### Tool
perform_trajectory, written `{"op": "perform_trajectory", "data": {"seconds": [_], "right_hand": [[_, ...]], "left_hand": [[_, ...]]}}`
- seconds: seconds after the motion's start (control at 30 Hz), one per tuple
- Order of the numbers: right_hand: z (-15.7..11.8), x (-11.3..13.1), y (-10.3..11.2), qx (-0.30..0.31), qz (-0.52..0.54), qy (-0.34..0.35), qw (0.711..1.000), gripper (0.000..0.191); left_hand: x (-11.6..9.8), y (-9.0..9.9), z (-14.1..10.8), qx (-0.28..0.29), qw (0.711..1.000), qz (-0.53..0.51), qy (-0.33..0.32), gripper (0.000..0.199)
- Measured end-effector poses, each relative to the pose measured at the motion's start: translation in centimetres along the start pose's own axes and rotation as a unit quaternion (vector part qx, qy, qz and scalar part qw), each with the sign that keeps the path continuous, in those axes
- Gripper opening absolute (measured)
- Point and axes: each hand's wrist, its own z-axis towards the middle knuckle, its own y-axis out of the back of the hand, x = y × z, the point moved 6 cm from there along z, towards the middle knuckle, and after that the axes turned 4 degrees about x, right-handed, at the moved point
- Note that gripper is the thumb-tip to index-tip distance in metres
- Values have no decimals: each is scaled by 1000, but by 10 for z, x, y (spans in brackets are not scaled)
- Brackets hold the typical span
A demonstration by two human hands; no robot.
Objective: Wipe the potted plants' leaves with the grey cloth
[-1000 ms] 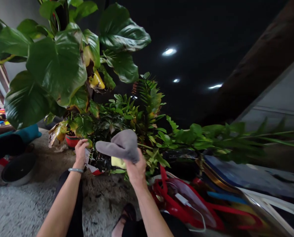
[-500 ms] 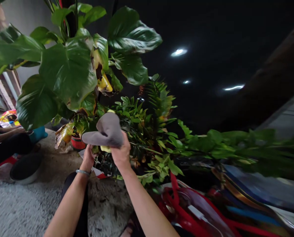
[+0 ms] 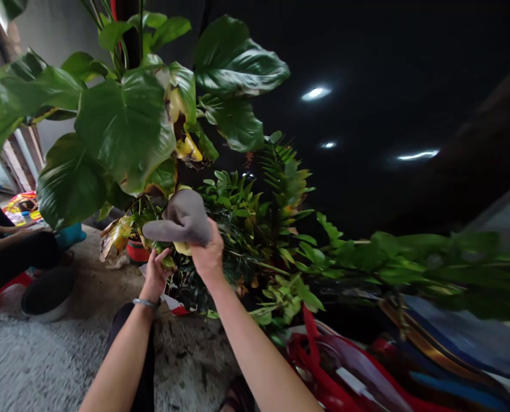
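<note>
A soft grey folded item (image 3: 182,217), with a pale yellow part showing beneath it, is held up in front of the plants. My right hand (image 3: 208,252) is closed on its right side, the fingers mostly hidden behind it. Just below its left end is my left hand (image 3: 155,277), wearing a bracelet on the wrist. The left fingers are apart and pointing up, and nothing shows between them.
Large-leaved plants (image 3: 124,126) rise ahead, with a red pot (image 3: 138,252) below. A dark basin (image 3: 49,294) stands left, beside a seated person (image 3: 19,252). Red-handled bags (image 3: 349,372) lie at the lower right.
My left hand has come away from the grey item and its fingers have spread. The grey item has tilted slightly in my right hand. The view has shifted a little.
</note>
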Motion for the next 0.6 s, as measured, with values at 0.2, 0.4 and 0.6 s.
{"op": "perform_trajectory", "data": {"seconds": [0.2, 0.4, 0.6], "right_hand": [[-74, -82, -1, 156, -88, -168, 969, 50], [-110, -90, 40, 149, -60, -198, 967, 36], [-122, -82, 61, 135, -47, -211, 967, 31]], "left_hand": [[-7, 8, -4, -25, 996, -37, -81, 28], [-26, 30, -1, -130, 965, 205, -99, 45], [-50, 37, -12, -245, 854, 423, -175, 40]]}}
